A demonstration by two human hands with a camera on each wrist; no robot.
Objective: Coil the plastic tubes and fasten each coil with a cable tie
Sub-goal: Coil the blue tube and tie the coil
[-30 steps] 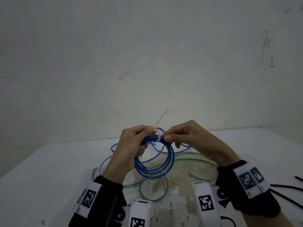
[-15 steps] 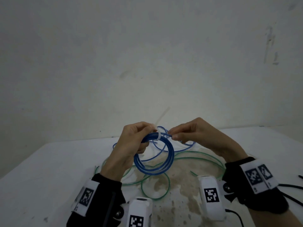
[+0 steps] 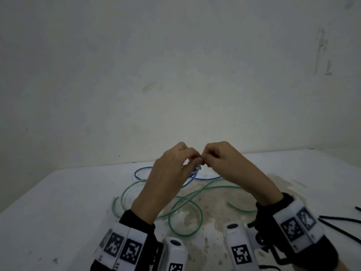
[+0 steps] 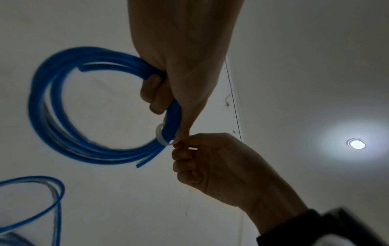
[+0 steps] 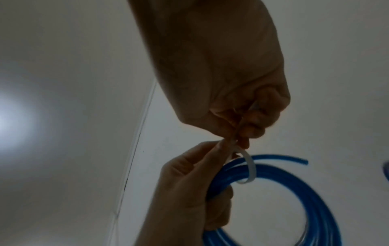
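A blue tube coil (image 4: pixel 63 116) hangs in the air, gripped by my left hand (image 3: pixel 195 162) with fingers curled round its strands. A white cable tie (image 4: pixel 161 136) loops around the coil (image 5: pixel 294 183) just beyond that grip. My right hand (image 3: pixel 207 161) pinches the tie's (image 5: pixel 249 168) tail between thumb and fingers, touching the left fingertips. In the head view the left hand hides nearly all of the coil; only a short blue arc (image 3: pixel 192 178) shows. A loose green tube (image 3: pixel 187 200) sprawls on the white table (image 3: pixel 58 202) under my hands.
A second loose blue tube (image 3: pixel 140 171) lies on the table beyond the green one. Several black cable ties (image 3: pixel 340 220) lie at the table's right edge. A stained patch (image 3: pixel 214 212) marks the table's middle. A bare wall stands close behind.
Both hands rose slightly and closed together, fingertip to fingertip. The coil turned behind the left hand, and the upright white tie tail is now inside the right hand's pinch.
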